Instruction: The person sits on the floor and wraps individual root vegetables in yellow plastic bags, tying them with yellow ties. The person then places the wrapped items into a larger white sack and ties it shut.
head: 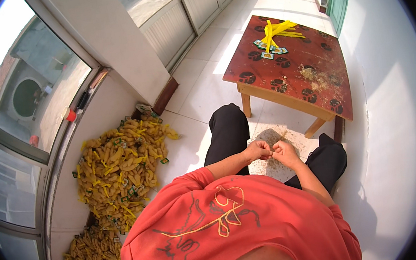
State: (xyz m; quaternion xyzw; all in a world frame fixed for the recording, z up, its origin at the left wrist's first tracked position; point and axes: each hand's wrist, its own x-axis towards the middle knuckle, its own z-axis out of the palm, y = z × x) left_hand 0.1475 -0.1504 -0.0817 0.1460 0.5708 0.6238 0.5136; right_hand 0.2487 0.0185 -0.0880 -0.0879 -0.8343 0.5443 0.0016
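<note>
My left hand (258, 150) and my right hand (285, 153) meet between my knees, above the floor. Thumbs and fingertips are pinched close together, almost touching. Whether something small sits between them is too fine to tell. Ahead of my hands stands a low wooden table (254, 65) with a red top patterned in dark round motifs. On its far part lies a bundle of flat yellow net sleeves (277, 29), with several green-and-white tags (267, 55) at their near ends. Pale crumbs (315, 74) are scattered over the table's right side.
Left of me, a large heap of small tan net bags (121, 168) with yellow ends and tags lies against the wall. A smaller heap (90, 258) adjoins it. A red-and-white paper cup (68, 114) stands on the windowsill. Brown debris (288, 141) covers the floor below my hands.
</note>
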